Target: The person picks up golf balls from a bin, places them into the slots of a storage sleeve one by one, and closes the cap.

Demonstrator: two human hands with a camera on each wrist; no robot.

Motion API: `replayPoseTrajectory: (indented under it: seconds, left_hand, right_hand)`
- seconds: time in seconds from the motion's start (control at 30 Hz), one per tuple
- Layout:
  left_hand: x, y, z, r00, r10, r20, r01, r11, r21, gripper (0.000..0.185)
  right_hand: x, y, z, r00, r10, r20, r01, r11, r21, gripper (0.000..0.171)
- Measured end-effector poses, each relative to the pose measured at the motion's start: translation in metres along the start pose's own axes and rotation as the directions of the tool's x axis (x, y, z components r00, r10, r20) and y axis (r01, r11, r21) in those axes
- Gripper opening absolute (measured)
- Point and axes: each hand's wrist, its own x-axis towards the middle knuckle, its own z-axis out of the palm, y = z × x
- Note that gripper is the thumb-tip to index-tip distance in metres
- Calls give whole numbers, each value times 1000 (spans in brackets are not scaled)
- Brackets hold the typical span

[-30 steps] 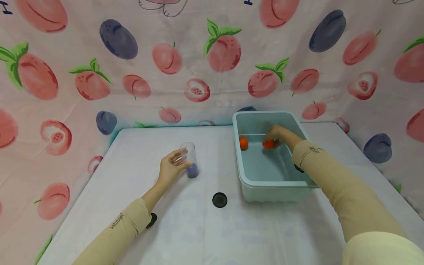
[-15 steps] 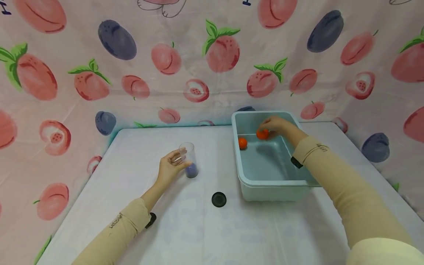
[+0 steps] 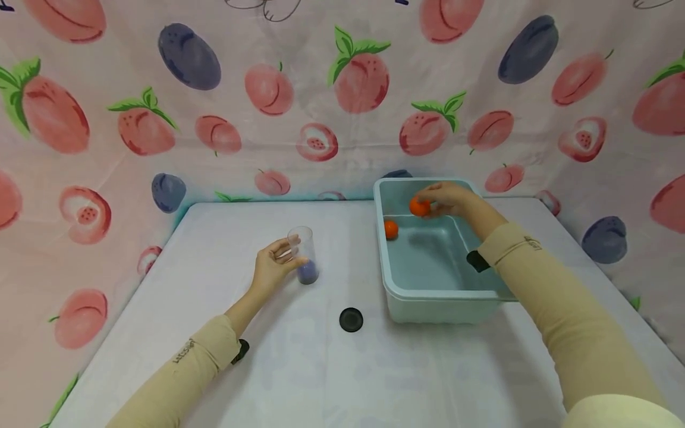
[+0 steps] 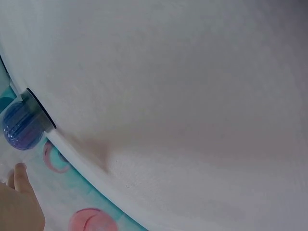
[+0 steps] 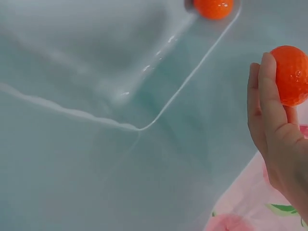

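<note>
— Where is the small orange ball (image 3: 420, 207)?

— My right hand (image 3: 449, 200) is pinching it above the pale green plastic tub (image 3: 439, 295); it looks light and slick, so I'm gripping across its middle

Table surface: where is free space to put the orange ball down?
The table is bare behind the clear cup, held by the left hand, and in front between the black lid and the sleeves. The tub floor is free near its front wall; its far-left corner holds another ball.

L wrist view: left hand (image 4: 19, 202) cut off at edge; cup (image 4: 24, 122) mostly out of frame, blurred.
</note>
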Motion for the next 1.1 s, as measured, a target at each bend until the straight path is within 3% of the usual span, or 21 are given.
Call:
replayPoseTrajectory:
  seconds: [0.2,0.47,0.77,1.1]
  left_hand:
    - [-5,-4,-2,1000,-25,-7,25,999,22,53]
    - [-4,-4,0,1000,-11,0,11,1000,-16,52]
    - [0,-3,4,1000,12,7,-12,1000,-20,53]
    - [0,-1,-1,1000,10,10,-10,1000,-16,52]
  right_hand:
    - [-1,-3,6,1000,10,15,-11,996,93,45]
    - [-6,-11,9,997,-52,55,40,977,212,26]
    - [-19,-27,19,990,-93,110,66,971,229,51]
    - [-21,-43,46,988,-99,118,64,961,268,51]
